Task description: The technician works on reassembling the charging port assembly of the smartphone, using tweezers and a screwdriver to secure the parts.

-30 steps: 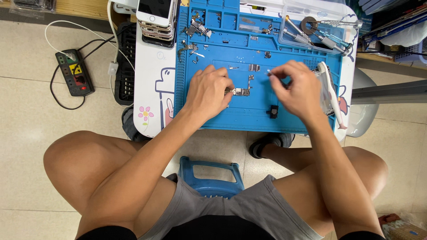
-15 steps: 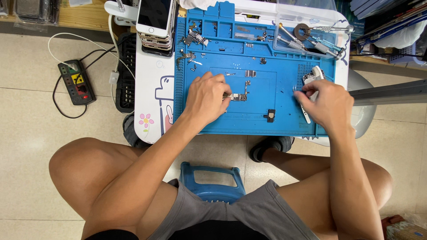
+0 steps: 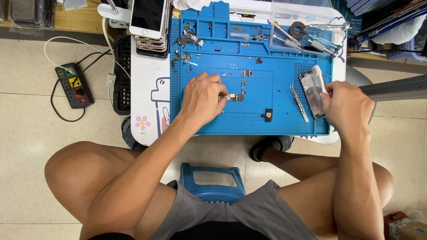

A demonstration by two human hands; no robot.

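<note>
Holding one phone frame (image 3: 312, 91), one tweezers (image 3: 300, 103), two hands (image 3: 202, 98)

blue mat (image 3: 280, 120), grey shorts (image 3: 231, 218), perhaps silver phone frame (image 3: 311, 94)

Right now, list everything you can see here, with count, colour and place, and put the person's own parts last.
Work mat: one, blue, on the small white table.
Opened phone body: one, silver, mat's right edge, at the right hand.
Tweezers: one, metal, left of the phone body.
Small metal part: one, silver, mat centre, at the left fingertips.
Small black part: one, lower mat.
Phone stack: several, top one white-framed, table's upper left.
Clear tray: one, holding screwdrivers, upper right.
Power strip: one, black, floor at left.
Stool: one, blue, between the legs.
Left hand: on mat centre.
Right hand: gripping the phone body.
</note>
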